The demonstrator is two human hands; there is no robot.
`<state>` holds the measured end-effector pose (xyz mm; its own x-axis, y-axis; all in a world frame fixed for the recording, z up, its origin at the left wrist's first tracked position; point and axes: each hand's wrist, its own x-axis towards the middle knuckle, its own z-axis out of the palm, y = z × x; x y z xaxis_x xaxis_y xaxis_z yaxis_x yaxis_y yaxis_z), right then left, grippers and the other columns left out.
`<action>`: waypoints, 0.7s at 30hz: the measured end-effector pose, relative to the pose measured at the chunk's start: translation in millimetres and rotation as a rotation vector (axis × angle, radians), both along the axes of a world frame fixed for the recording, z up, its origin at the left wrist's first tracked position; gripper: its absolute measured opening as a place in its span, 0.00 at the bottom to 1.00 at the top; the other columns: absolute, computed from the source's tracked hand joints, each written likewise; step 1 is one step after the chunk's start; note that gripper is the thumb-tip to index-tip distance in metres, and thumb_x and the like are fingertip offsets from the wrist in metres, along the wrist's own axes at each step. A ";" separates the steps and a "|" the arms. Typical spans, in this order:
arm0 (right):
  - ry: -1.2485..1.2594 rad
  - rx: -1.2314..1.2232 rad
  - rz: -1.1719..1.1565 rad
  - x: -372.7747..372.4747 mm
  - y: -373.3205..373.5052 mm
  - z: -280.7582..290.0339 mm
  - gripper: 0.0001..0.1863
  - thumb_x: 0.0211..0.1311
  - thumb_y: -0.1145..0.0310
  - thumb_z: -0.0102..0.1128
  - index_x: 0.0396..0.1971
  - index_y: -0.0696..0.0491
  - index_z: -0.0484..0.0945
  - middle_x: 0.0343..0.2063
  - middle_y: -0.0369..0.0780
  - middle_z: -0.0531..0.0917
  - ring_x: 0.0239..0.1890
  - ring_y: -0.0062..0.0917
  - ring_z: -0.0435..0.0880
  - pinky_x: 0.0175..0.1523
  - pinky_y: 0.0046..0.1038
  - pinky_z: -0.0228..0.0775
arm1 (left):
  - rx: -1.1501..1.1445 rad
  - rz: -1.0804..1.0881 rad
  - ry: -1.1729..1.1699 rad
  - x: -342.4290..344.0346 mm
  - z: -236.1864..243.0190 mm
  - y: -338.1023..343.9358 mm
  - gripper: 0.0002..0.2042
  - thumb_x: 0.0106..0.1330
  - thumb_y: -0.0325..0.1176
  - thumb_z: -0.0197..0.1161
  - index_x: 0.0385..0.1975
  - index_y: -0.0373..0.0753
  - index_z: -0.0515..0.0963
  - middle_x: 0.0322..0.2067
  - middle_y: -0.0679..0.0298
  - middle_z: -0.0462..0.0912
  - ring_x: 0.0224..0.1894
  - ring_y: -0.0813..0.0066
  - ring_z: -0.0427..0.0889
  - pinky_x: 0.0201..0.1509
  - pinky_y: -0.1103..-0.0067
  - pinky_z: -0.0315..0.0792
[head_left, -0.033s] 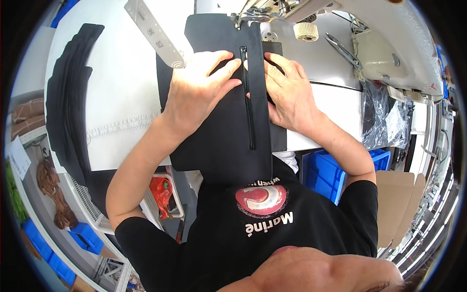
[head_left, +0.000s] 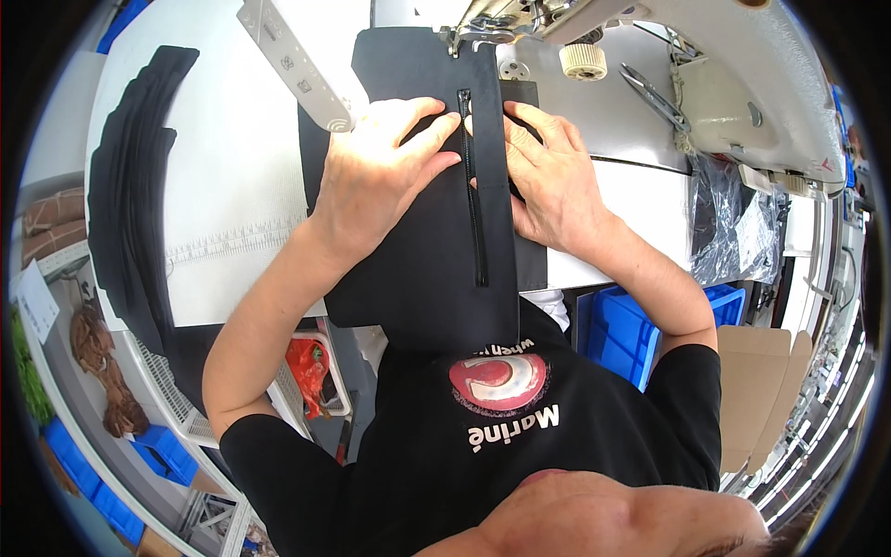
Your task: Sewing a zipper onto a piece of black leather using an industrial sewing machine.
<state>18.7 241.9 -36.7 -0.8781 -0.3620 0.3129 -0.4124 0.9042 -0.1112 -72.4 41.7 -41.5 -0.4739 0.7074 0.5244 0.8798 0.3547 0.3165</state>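
Observation:
A black fabric panel (head_left: 408, 269) lies under the sewing machine's presser foot (head_left: 455, 42) and hangs over the table's near edge. Lengthwise in it runs a black zipper (head_left: 475, 223). My left hand (head_left: 380, 167) rests on the panel left of the zipper, fingers spread, with its fingertips close to the teeth. To the right, my right hand (head_left: 552, 176) holds the panel's right edge, where a strip crosses over its fingers. Bits of fingertip show beside the zipper; the rest of those fingers is hidden. Another black piece (head_left: 531, 265) shows beneath that edge.
Stacked black fabric pieces (head_left: 130, 186) lie on the left of the table. A pale machine arm (head_left: 761, 84) rises at right, with thread snips (head_left: 654, 97) beside it. Clear plastic bag (head_left: 733, 223) at the right edge; blue bin (head_left: 617, 334) below; grey-white bar (head_left: 297, 65) above my left hand.

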 end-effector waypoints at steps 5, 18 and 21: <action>-0.005 -0.009 0.013 0.3 -0.1 0.2 0.26 0.44 0.66 0.66 0.47 0.57 0.76 0.53 0.43 0.76 0.58 0.37 0.69 0.57 0.39 0.63 | 0.009 -0.010 0.018 0.0 1.5 0.0 0.18 0.50 0.32 0.72 0.42 0.39 0.80 0.41 0.63 0.81 0.42 0.66 0.81 0.42 0.76 0.75; -0.015 -0.028 0.003 -1.0 -0.4 -0.8 0.26 0.47 0.65 0.66 0.48 0.57 0.76 0.54 0.43 0.76 0.58 0.37 0.70 0.58 0.38 0.63 | -0.102 0.044 -0.036 5.4 -4.5 0.3 0.24 0.52 0.44 0.71 0.51 0.46 0.79 0.52 0.71 0.78 0.50 0.69 0.77 0.61 0.54 0.60; -0.015 -0.036 0.000 -0.8 0.0 -0.5 0.26 0.48 0.65 0.65 0.49 0.57 0.76 0.53 0.43 0.76 0.58 0.37 0.70 0.58 0.38 0.63 | -0.111 0.042 -0.041 5.0 -4.5 -0.1 0.25 0.52 0.44 0.71 0.51 0.46 0.79 0.53 0.71 0.78 0.50 0.69 0.77 0.61 0.55 0.59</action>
<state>17.8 241.9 -37.2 -0.8828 -0.3504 0.3128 -0.4102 0.8995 -0.1502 -67.4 41.6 -46.0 -0.5234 0.7392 0.4239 0.8508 0.4256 0.3083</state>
